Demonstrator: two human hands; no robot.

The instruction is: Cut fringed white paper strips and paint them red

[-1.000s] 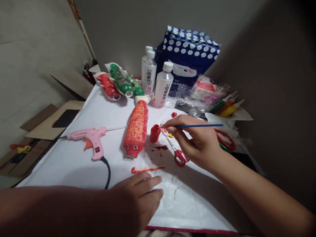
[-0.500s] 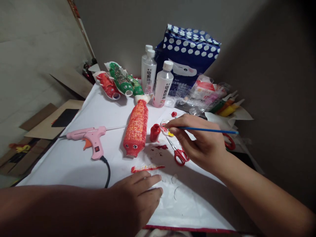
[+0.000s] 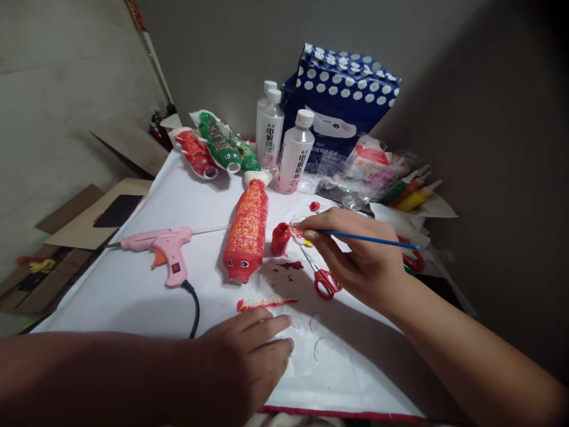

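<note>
In the head view my right hand [image 3: 360,255] pinches a thin blue paintbrush [image 3: 364,238], its tip at the mouth of a small red paint bottle [image 3: 280,239]. Behind the fingers, a palette [image 3: 306,242] with red and yellow paint is partly hidden. Red-handled scissors [image 3: 325,282] lie just below the hand. My left hand [image 3: 253,356] rests on the white table covering with its fingers stretched out. Beyond its fingertips lies a flat strip painted red and yellow [image 3: 267,303]. A red and orange fish-shaped bottle [image 3: 245,231] with eyes lies left of the paint.
A pink glue gun [image 3: 166,246] lies on the left, its black cord running toward my left arm. Green and red painted fish [image 3: 217,145] are at the back left. Labelled drink bottles [image 3: 295,154], a blue bag [image 3: 347,89] and several paint tubes [image 3: 413,193] stand or lie behind.
The brush's rear end has dipped slightly and shifted left, while its tip stays at the bottle mouth. My left hand has not visibly moved.
</note>
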